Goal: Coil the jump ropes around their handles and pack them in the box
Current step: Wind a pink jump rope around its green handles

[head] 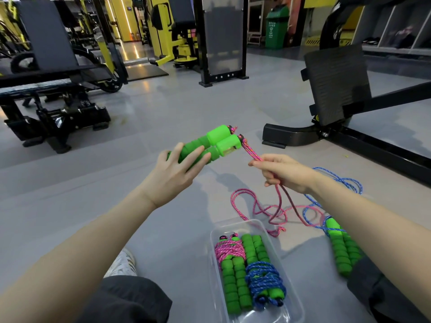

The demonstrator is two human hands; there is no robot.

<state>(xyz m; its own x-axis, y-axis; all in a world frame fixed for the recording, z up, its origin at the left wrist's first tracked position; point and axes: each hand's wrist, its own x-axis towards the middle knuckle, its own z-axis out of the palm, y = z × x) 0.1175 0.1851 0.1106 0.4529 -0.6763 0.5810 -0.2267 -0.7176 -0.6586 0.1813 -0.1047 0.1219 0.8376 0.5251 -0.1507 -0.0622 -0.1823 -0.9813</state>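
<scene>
My left hand (177, 171) holds two green handles (221, 142) side by side in the air, their caps pointing right. My right hand (284, 172) pinches the pink rope (250, 151) just below those caps; the rest of this rope (263, 208) trails loose on the floor. A clear plastic box (291, 283) in front of me holds a pink-wrapped rope bundle (229, 250) and a blue-wrapped one (263, 279). Right of the box lies another pair of green handles (342, 250) with a loose blue rope (342, 183).
I sit on a grey gym floor (186, 113); my knees in dark shorts (130, 299) frame the box. A black bench frame (338, 89) stands at the right, a weight machine base (60, 120) at the left. A green bin (276, 26) is far back.
</scene>
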